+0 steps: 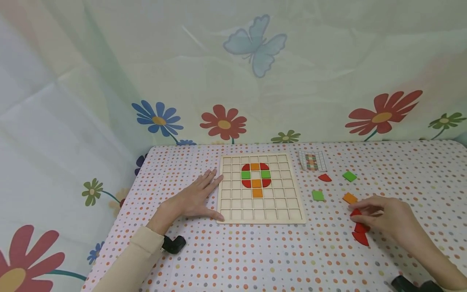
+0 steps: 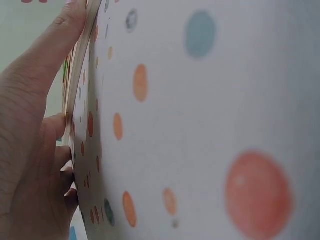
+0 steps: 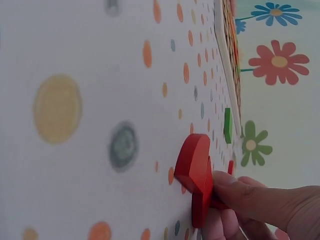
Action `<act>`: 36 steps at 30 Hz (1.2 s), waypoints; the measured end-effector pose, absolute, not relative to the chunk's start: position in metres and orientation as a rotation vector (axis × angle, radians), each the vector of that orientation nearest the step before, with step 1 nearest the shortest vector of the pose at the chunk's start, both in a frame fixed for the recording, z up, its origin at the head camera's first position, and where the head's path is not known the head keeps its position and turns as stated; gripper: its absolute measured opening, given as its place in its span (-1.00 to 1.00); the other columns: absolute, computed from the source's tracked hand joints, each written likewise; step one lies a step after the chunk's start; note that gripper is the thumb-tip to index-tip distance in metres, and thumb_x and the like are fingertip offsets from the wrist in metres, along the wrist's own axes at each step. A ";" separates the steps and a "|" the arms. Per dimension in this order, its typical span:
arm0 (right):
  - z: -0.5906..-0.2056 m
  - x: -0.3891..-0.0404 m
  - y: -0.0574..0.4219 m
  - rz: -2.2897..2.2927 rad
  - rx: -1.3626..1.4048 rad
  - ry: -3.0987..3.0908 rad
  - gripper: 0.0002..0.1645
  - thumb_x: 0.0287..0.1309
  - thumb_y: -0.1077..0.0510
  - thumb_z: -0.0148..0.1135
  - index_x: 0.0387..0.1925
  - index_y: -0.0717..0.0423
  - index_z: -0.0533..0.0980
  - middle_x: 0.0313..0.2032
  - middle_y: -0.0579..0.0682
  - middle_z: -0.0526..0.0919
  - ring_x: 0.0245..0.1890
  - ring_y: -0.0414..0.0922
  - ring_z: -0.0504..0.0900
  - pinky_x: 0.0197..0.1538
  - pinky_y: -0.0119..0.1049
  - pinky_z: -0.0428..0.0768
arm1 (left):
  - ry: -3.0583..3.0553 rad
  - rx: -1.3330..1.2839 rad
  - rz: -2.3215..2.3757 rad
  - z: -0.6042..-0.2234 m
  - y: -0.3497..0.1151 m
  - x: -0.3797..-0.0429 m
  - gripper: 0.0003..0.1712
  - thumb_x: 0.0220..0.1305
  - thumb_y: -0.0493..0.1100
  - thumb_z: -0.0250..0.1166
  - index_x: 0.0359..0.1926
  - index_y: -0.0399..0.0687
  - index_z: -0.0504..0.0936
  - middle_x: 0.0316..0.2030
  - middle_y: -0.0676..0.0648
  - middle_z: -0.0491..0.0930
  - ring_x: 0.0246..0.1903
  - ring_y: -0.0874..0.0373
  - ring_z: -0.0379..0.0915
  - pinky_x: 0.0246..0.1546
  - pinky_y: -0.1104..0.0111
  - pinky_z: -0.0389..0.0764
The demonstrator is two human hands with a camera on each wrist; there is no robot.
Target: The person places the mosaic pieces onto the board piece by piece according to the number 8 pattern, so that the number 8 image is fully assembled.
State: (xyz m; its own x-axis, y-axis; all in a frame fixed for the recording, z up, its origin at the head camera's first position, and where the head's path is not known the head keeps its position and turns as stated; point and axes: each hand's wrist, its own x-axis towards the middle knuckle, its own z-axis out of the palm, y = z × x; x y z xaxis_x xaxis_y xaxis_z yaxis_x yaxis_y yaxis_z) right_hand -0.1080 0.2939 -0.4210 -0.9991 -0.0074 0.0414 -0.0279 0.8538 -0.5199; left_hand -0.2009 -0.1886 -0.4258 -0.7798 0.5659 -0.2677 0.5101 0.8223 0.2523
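Note:
My left hand (image 1: 195,198) lies with fingers spread at the left edge of a wooden grid board (image 1: 237,216), its thumb and fingertips touching the rim. Set in the board's cells are red quarter-circle tiles, two green square tiles (image 1: 246,174) and several orange square tiles (image 1: 257,193). To the right of the board, my right hand (image 1: 388,215) pinches a red tile (image 1: 355,212) between thumb and fingers; the hand partly hides it. Just below are more red tiles, with a red quarter-circle tile (image 3: 194,162) nearest the camera in the right wrist view.
Behind the loose tiles lies a small pattern card (image 1: 312,161). Between board and right hand are a red tile (image 1: 324,177), a green tile (image 1: 318,196), another green tile (image 1: 349,176) and an orange tile (image 1: 350,198). A dotted cloth (image 1: 255,259) covers the table.

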 end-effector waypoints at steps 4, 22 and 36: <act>-0.419 -0.110 0.287 0.878 0.042 -2.970 -0.62 -0.11 0.38 0.65 -0.17 0.39 0.74 -0.39 0.05 0.75 -0.44 -0.14 0.60 -0.44 -0.47 0.56 | 2.673 0.809 0.239 -0.426 -0.189 -0.202 0.46 0.09 0.56 0.40 0.71 0.04 -0.19 0.69 -0.11 -0.37 0.66 -0.06 -0.50 0.62 0.02 -0.14; -0.405 -0.148 0.202 1.194 0.550 -2.703 -0.69 -0.08 0.45 0.61 -0.23 0.21 0.80 -0.29 -0.02 0.79 -0.28 -0.26 0.71 -0.21 -0.36 0.76 | 2.683 0.802 0.242 -0.427 -0.188 -0.200 0.46 0.06 0.58 0.40 0.71 0.06 -0.15 0.69 -0.10 -0.35 0.66 -0.06 -0.47 0.62 0.01 -0.10; -0.403 -0.191 0.151 1.322 0.758 -2.799 -0.74 0.06 0.37 0.57 -0.15 0.26 0.79 -0.20 0.06 0.80 -0.22 -0.06 0.71 -0.14 -0.34 0.73 | 2.684 0.803 0.221 -0.427 -0.188 -0.200 0.46 0.08 0.58 0.39 0.71 0.05 -0.17 0.69 -0.10 -0.36 0.66 -0.06 -0.49 0.62 0.01 -0.11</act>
